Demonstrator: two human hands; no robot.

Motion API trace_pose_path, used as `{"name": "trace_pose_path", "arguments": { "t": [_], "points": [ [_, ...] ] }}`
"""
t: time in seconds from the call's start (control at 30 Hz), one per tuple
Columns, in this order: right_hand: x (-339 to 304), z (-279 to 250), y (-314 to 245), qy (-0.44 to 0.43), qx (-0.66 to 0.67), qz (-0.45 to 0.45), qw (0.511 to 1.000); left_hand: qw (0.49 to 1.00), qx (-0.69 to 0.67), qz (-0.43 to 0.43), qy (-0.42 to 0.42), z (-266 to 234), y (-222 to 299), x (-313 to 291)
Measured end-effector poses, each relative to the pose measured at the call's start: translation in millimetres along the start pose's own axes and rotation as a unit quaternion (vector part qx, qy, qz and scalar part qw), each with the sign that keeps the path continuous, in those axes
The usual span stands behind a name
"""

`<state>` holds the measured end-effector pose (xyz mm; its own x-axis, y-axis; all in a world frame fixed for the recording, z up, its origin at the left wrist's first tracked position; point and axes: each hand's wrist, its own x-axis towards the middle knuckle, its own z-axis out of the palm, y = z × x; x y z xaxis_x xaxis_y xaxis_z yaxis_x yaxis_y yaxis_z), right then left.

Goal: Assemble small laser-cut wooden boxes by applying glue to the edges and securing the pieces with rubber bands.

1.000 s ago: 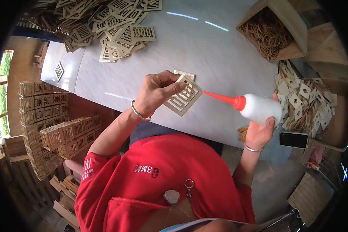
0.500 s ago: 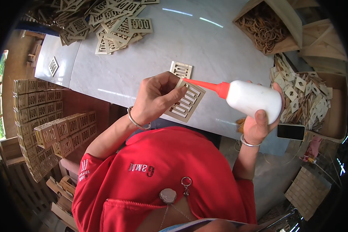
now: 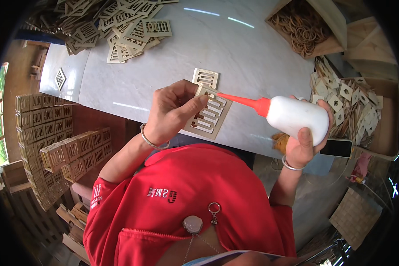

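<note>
My left hand pinches the upper left corner of a thin wooden panel with cut-out slots between thumb and fingers. The panel is tilted over the front edge of the table. A second slotted wooden panel lies just beyond it, partly covered. My right hand is wrapped round a white glue bottle held nearly on its side. Its long red nozzle points left, with the tip at the top edge of the held panel. Whether glue is coming out is too small to tell.
Slotted panels are heaped at the back left, and one panel lies apart. A wooden box of rubber bands stands back right, near a box of small wooden squares and a phone. Assembled lattice boxes are stacked at left.
The nozzle tip has moved along the panel's top edge, from its left corner toward the right. My left hand and the panel have shifted slightly left, and the bottle slightly right.
</note>
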<state>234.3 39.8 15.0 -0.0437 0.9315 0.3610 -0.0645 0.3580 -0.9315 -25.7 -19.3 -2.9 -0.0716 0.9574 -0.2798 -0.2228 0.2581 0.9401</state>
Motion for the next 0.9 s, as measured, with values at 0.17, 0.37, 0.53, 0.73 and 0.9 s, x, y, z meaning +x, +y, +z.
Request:
{"name": "trace_pose_path", "arguments": {
  "t": [0.17,0.37,0.53,0.73,0.9],
  "points": [
    [-6.0,-12.7,-2.7,0.003,-0.015,0.017,1.0,1.0,-0.016,-0.017,-0.002,-1.4,-1.5,0.6],
    [-8.4,-19.4,3.3,0.053,0.005,0.024,0.998,0.995,-0.101,-0.024,-0.004,-4.4,-13.0,4.0],
    [-11.4,-23.2,12.5,0.082,0.051,0.073,0.993,0.982,-0.175,-0.065,-0.003,-2.7,-13.2,4.6],
    [-10.1,-21.8,18.1,0.104,0.078,0.086,0.988,0.974,-0.215,-0.072,-0.024,-3.9,-15.2,6.0],
    [-11.9,-23.0,22.3,0.105,0.101,0.107,0.984,0.971,-0.229,-0.066,-0.016,-2.4,-16.4,7.0]
  ]
}}
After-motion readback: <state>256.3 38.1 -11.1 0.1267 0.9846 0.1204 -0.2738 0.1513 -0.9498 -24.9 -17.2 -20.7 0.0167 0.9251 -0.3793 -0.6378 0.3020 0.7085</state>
